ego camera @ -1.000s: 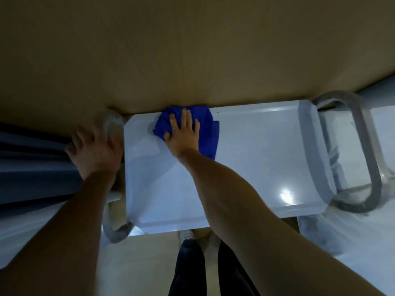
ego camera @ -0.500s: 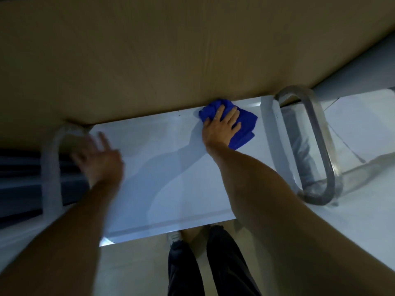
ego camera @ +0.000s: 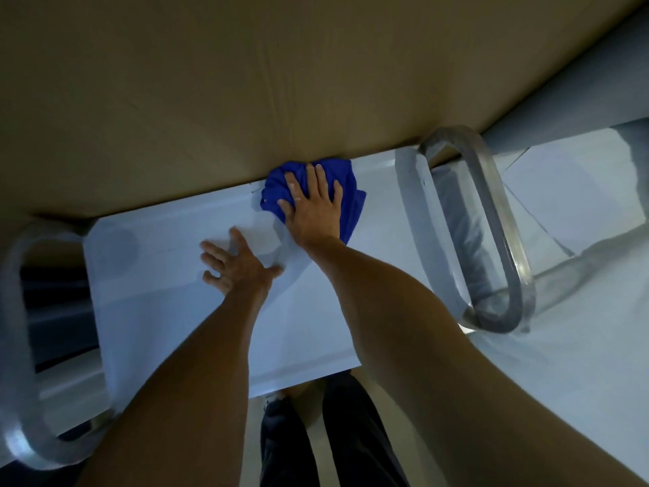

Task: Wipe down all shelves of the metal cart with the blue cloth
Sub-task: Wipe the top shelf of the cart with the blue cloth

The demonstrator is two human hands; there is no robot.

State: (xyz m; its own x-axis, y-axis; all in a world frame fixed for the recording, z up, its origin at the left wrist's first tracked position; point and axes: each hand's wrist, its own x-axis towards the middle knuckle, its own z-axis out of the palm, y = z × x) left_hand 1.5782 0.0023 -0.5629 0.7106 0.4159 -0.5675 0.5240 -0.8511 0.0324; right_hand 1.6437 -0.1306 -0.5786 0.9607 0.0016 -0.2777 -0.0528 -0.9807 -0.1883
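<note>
Blue cloth (ego camera: pixel 346 191) is lying bunched under the right hand (ego camera: pixel 314 209), which is pressing it flat with straight, spread fingers against the far edge of the top shelf (ego camera: pixel 154 311) of the metal cart (ego camera: pixel 414 219). Just to its left, the left hand (ego camera: pixel 235 267) is resting open on the bare shelf, fingers splayed and holding nothing. Further out, the right handle (ego camera: pixel 491 226) is curving round the cart's right end and the left handle (ego camera: pixel 21 346) round the other; a tan wall (ego camera: pixel 246 82) is standing right behind the far edge. Since the cloth is only being pressed, not gripped, it is likely to slip out from under the palm or drop behind the shelf against the wall. Leaning on both hands could also be nudging the cart sideways.
</note>
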